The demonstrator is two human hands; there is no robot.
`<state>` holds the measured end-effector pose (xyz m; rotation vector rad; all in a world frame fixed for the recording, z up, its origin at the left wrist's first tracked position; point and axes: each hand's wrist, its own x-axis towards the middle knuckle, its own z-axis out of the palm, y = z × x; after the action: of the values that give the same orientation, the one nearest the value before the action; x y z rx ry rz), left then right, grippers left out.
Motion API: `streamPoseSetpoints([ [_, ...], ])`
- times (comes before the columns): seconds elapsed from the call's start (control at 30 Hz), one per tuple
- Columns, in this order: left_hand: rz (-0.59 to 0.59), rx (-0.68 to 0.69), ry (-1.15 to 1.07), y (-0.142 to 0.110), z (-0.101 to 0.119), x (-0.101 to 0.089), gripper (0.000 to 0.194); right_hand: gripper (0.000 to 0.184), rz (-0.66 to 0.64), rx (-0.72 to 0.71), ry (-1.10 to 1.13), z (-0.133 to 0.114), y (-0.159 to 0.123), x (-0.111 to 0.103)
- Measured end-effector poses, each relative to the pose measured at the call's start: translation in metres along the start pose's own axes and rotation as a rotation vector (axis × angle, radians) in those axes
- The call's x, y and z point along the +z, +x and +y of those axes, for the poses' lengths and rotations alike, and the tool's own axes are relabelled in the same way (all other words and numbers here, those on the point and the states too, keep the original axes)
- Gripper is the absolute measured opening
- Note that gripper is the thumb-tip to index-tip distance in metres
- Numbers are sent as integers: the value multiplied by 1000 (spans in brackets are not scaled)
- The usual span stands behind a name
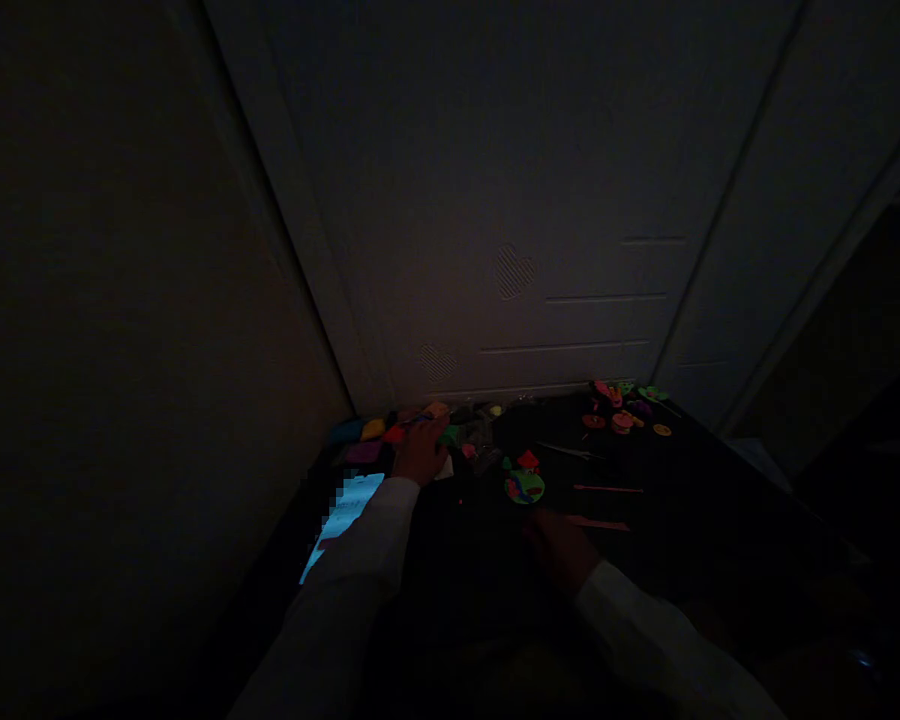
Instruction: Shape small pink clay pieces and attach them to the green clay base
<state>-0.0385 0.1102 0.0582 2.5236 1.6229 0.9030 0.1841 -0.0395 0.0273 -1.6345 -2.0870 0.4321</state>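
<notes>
My left hand reaches over a row of small coloured packs at the back left of the dark table, fingers stretched out and touching or just above them. Around it lie an orange pack, a red pack, a green pack and a white piece. My right hand is low over the table, in front of a round green clay piece with coloured shapes on it. A flat pinkish strip lies beside that hand. Its fingers are too dark and blurred to read.
A lit phone-like screen lies by my left forearm. Thin tools, one a pink stick and one a grey blade-like piece, lie right of centre. Small clay figures stand at the back right, before a pale panel.
</notes>
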Motion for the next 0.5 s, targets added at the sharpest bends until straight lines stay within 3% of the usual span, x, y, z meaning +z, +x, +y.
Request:
streamPoseSetpoints([
  [0.2, 79, -17, -112, -2, 6, -13, 39, 15, 95, -46, 219, 3, -2, 5],
  [0.37, 93, -58, -328, -36, 51, -25, 30, 27, 142, -75, 371, 2, -1, 1],
  [0.5, 34, -127, -560, -67, 82, -20, 26, 32, 141, -66, 490, -3, 11, -1],
])
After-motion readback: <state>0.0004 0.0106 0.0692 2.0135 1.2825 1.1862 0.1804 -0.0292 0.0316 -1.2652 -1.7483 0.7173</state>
